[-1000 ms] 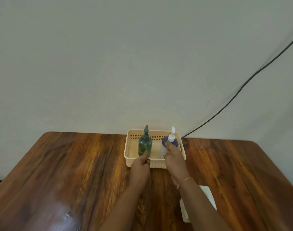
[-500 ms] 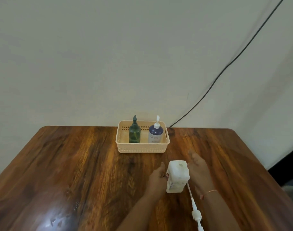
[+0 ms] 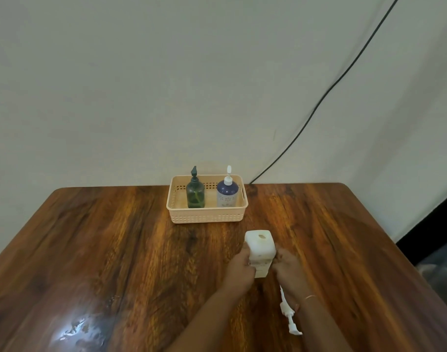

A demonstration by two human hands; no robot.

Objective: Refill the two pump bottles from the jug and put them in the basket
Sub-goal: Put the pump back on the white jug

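Observation:
A beige perforated basket (image 3: 207, 216) stands at the table's far edge. Inside it a dark green pump bottle (image 3: 195, 193) stands on the left and a purple bottle with a white pump (image 3: 227, 193) on the right, both upright. Nearer to me a white square jug (image 3: 260, 246) stands upright with its top opening uncovered. My left hand (image 3: 240, 269) grips its left side and my right hand (image 3: 288, 266) its right side. A white pump head with its long tube (image 3: 288, 315) lies on the table beside my right wrist.
The wooden table (image 3: 115, 250) has a glossy patch of glare at the near left. A black cable (image 3: 319, 105) runs down the wall to the table's back edge right of the basket. The table's right edge drops to a dark floor.
Both hands left the bottles in the basket and came back to the white jug. They now hold it from both sides, slightly nearer to me than half a second ago.

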